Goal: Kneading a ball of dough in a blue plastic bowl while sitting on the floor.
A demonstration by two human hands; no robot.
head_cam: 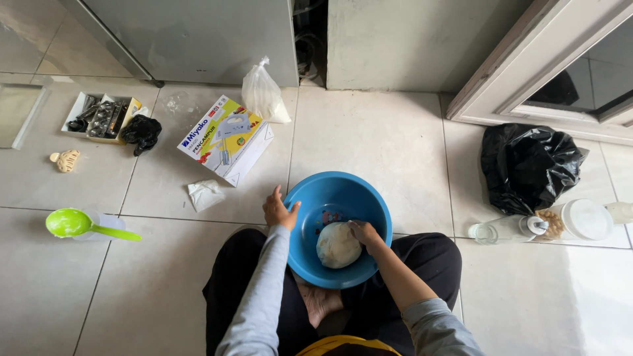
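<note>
A: Position noted: seated cross-legged on the pale tiled floor (382,138), a round blue plastic bowl (333,194) resting between the knees, just above a bare foot (320,302).

B: And the hands?

A: The left hand (278,212) is clamped on the bowl's left rim, thumb inside the wall, fingers outside. The right hand (364,233) is pressed into a pale, smooth lump of dough (337,245) lying at the bowl's bottom; fingers are curled down onto its right edge, closed against it rather than lifted around it (how deep they sink cannot be told).

B: Step in hand?

A: Kneading is judged to be under way: bowl steadied by one hand, dough worked by the other. The lump looks cohesive already, though reddish smears are seen on the bowl's inner wall.

B: What would the next move call for?

A: A firm downward push with the rim kept pinned, so that the bowl is not slid across the tiles.

B: Surroundings?

A: Logged as follows: a white and yellow cardboard box picturing a hand mixer (225,138) above the bowl, a knotted clear bag of white powder (264,95) near it, a green plastic ladle (72,223) well to the left, a black plastic bag (527,165) and a clear jar with a white lid (580,219) to the right.
</note>
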